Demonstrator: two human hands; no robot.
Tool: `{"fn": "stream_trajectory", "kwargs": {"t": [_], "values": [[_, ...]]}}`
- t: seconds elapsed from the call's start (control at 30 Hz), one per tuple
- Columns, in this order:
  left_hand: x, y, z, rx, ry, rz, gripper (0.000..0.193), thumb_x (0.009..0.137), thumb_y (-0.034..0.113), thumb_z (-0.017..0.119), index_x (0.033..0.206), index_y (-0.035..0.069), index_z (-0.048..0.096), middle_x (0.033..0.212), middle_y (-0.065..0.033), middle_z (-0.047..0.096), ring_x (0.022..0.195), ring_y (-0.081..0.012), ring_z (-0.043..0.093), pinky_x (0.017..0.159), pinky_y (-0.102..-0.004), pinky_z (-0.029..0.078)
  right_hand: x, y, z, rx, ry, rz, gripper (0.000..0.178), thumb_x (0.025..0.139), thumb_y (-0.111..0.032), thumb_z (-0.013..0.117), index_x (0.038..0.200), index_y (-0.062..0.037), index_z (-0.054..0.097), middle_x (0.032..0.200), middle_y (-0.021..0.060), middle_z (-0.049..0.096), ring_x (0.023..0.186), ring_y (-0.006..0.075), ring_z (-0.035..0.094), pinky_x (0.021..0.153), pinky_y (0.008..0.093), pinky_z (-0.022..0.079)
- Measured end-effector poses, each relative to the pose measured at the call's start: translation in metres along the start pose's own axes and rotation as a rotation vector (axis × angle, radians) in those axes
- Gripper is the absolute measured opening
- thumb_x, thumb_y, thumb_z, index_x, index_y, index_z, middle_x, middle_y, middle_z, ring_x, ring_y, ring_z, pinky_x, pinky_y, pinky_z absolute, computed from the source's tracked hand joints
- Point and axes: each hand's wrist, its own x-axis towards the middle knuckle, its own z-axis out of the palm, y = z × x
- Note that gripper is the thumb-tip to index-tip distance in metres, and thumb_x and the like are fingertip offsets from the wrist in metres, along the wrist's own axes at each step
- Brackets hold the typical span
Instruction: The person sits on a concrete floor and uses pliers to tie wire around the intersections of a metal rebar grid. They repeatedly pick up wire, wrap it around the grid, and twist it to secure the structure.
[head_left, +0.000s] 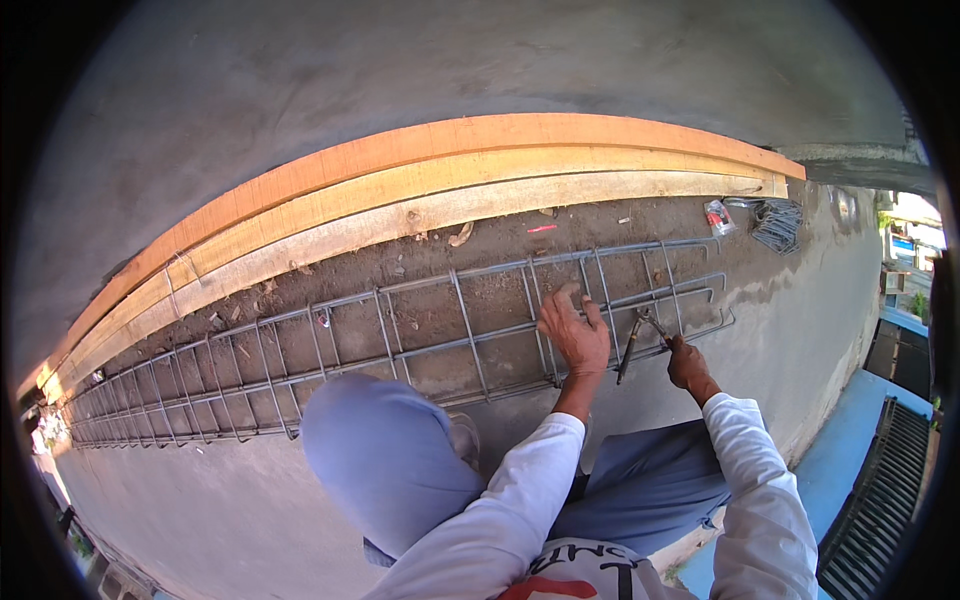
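Currently | rebar cage (470,338) lies crosswise before you, long axis left to right | your right hand (691,366), closed on pliers (629,356), is nearer its hooked right end | your left hand (577,333) is over its bars, fingers part-curled; whether gripping, cannot tell

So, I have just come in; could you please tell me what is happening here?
A person's right hand holds a pincer-like tool, its handles spread apart, near the right end of a long steel bar cage. The left hand is at the cage's bars, to the left of the tool; whether it grips them is unclear. Wooden boards lie beyond the cage, and a pile of bent metal pieces lies near its right end.
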Motion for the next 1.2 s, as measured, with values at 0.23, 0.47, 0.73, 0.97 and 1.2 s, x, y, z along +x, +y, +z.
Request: {"fn": "stream_trajectory", "kwargs": {"t": [0.23, 0.47, 0.73, 0.97, 1.2], "values": [[-0.077, 0.0, 0.037, 0.13, -0.33, -0.179, 0.041, 0.1, 0.029, 0.056, 0.124, -0.004, 0.053, 0.119, -0.0257, 0.058, 0.109, -0.0404, 0.058, 0.094, -0.0502, 0.045, -0.064, -0.05, -0.128, -0.004, 0.049, -0.098, 0.021, 0.097, -0.015, 0.058, 0.113, -0.0039, 0.063, 0.104, 0.0241, 0.069, 0.099, 0.0452, 0.064, 0.084, 0.0516, 0.051], [-0.064, 0.022, 0.037, -0.473, -0.462, -0.7, 0.044, 0.107, 0.033, 0.046, 0.131, -0.002, 0.056, 0.113, -0.0171, 0.068, 0.096, -0.0291, 0.068, 0.084, -0.0407, 0.054, -0.056, -0.086, -0.16, 0.093, 0.183, -0.418, 0.028, 0.096, -0.017, 0.061, 0.122, -0.0044, 0.062, 0.103, 0.0247, 0.068, 0.096, 0.0454, 0.064, 0.081, 0.0504, 0.05], [-0.013, 0.0, 0.035, -1.131, -0.557, -0.973, 0.032, 0.103, 0.032, 0.059, 0.123, 0.006, 0.063, 0.114, -0.0069, 0.068, 0.099, -0.0179, 0.066, 0.084, -0.0347, 0.054, -0.028, -0.147, -0.146, -0.228, 0.089, -0.494, 0.067, 0.088, -0.031, 0.07, 0.145, -0.0061, 0.045, 0.133, 0.0237, 0.057, 0.122, 0.0404, 0.057, 0.102, 0.0463, 0.047], [0.021, -0.018, 0.045, -1.273, -0.46, -0.91, 0.023, 0.105, 0.027, 0.055, 0.117, 0.008, 0.063, 0.105, -0.0051, 0.068, 0.095, -0.0156, 0.063, 0.083, -0.0328, 0.053, 0.003, -0.201, -0.162, -0.228, -0.05, -0.404, 0.059, 0.093, -0.031, 0.064, 0.144, -0.007, 0.046, 0.14, 0.0261, 0.054, 0.128, 0.0419, 0.053, 0.103, 0.0468, 0.045], [0.025, -0.009, 0.046, -1.377, -0.337, -0.99, 0.022, 0.107, 0.024, 0.052, 0.12, 0.009, 0.06, 0.108, -0.0062, 0.069, 0.087, -0.0129, 0.064, 0.077, -0.0301, 0.054, 0.073, -0.22, -0.202, -0.292, -0.094, -0.539, 0.033, 0.098, -0.025, 0.058, 0.127, -0.0148, 0.069, 0.117, 0.0232, 0.068, 0.111, 0.0424, 0.062, 0.097, 0.048, 0.047]]}}
